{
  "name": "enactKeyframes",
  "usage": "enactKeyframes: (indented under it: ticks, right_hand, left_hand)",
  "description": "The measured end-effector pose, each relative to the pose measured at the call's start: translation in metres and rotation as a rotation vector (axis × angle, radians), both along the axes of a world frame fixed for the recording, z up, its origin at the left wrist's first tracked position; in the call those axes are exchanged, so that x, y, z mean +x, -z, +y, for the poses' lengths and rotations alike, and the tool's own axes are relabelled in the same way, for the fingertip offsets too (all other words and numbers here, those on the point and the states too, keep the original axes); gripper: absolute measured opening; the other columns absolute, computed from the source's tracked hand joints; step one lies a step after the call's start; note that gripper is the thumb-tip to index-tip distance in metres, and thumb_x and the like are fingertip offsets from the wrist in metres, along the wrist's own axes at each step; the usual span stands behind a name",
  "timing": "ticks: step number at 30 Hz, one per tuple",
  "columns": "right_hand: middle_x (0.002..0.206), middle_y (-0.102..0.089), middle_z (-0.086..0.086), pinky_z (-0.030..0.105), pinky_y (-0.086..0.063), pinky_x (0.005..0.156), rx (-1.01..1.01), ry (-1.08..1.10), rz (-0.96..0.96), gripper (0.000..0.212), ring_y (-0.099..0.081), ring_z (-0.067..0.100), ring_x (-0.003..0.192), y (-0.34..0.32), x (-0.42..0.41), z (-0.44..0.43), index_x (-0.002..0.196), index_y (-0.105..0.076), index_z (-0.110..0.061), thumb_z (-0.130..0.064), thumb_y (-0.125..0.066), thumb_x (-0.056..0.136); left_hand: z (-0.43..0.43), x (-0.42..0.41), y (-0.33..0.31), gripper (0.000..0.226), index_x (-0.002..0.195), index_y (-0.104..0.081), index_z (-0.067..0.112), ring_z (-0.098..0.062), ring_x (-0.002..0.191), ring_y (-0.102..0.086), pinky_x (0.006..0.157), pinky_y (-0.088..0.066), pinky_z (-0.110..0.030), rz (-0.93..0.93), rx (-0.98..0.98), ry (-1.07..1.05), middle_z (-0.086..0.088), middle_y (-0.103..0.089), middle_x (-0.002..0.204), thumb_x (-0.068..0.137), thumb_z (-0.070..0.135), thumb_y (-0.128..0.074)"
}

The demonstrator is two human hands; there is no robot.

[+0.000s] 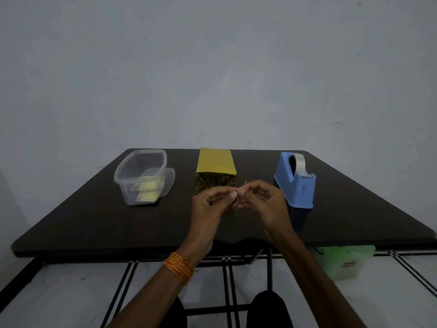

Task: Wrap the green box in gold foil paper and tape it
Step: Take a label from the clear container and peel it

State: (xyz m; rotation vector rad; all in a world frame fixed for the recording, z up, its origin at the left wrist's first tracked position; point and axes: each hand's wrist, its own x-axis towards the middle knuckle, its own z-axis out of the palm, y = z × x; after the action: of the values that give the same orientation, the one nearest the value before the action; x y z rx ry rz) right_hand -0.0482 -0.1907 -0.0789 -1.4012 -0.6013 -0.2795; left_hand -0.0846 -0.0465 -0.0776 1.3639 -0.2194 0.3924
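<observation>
Dim grey wall, dark table point(94, 221); at frame centre the box point(214, 170) stands fully covered in gold foil, the blue tape dispenser point(295, 183) to its right. Just below it, left hand point(208, 204) and right hand point(267, 202) each pinch one short strip of tape point(238, 197), so taping seems the step, and next it needs pressing flat over the near end folds. That clear strip is barely visible; no green shows.

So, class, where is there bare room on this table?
Bare table lies near-left, in front of the plastic tub, and near-right, in front of the tape dispenser. Narrow gaps flank the gold box. Crowded: centre, where the left hand and right hand pinch a tape strip.
</observation>
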Motion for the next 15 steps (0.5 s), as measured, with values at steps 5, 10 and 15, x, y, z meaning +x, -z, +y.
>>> enactKeyframes:
  ticks: [5,10,15]
  right_hand:
    - [0.087,-0.072,0.017,0.031,-0.060,0.071,0.000,-0.011,0.022,0.006,-0.071,0.026,0.079,0.0002,0.0005,-0.0003,0.092,-0.068,0.001,-0.001,-0.063,0.092]
    - [0.088,-0.072,0.018,0.032,-0.060,0.071,-0.004,-0.005,0.018,0.004,-0.070,0.029,0.080,0.0012,0.0007,-0.0016,0.092,-0.069,-0.001,-0.001,-0.064,0.091]
    - [0.086,-0.072,0.018,0.031,-0.060,0.069,-0.027,-0.004,0.005,0.004,-0.070,0.030,0.077,-0.0018,-0.0005,-0.0046,0.092,-0.068,0.002,0.000,-0.066,0.089]
  left_hand:
    - [0.0001,-0.0010,0.0001,0.015,0.101,-0.075,0.007,-0.022,0.093,-0.072,0.081,-0.059,-0.030,0.008,0.007,-0.011,-0.007,-0.076,0.094,0.088,0.004,-0.067]
    - [0.0001,-0.0014,0.0001,0.017,0.104,-0.074,0.003,-0.021,0.092,-0.072,0.079,-0.059,-0.027,0.009,0.016,-0.003,-0.008,-0.076,0.095,0.088,0.005,-0.067]
    - [-0.0009,-0.0017,-0.0013,0.016,0.103,-0.073,0.001,-0.022,0.092,-0.072,0.077,-0.059,-0.025,0.011,0.001,0.016,-0.009,-0.076,0.096,0.089,0.004,-0.066]
